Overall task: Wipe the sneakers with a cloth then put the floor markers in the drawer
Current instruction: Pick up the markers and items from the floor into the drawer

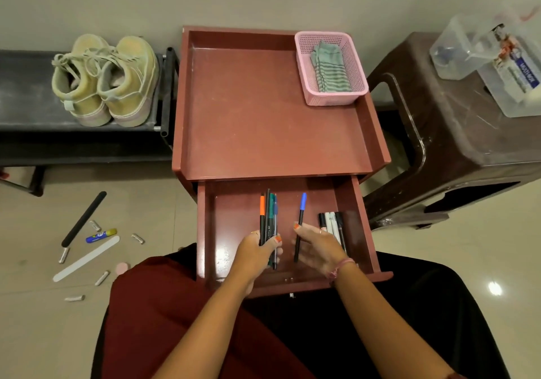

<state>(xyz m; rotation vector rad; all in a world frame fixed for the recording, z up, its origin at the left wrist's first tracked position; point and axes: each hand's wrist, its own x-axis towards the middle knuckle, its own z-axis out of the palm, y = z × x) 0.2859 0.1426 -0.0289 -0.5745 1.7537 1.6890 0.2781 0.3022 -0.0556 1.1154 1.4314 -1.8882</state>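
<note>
Markers (268, 217) lay bunched in the open drawer (348, 200), the left hand (257, 250) curling its fingers around them. The right hand (317, 247), fingers loosely spread, rested over a blue-capped pen (300, 220). Sneakers (105, 80) sat on the black rack (26, 97), the cloth (329, 66) in a pink basket (358, 77).

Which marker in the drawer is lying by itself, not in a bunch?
The blue-capped marker, alone mid-drawer by the right hand. The others are bunched: one group gripped by the left hand, another along the right side.
</note>
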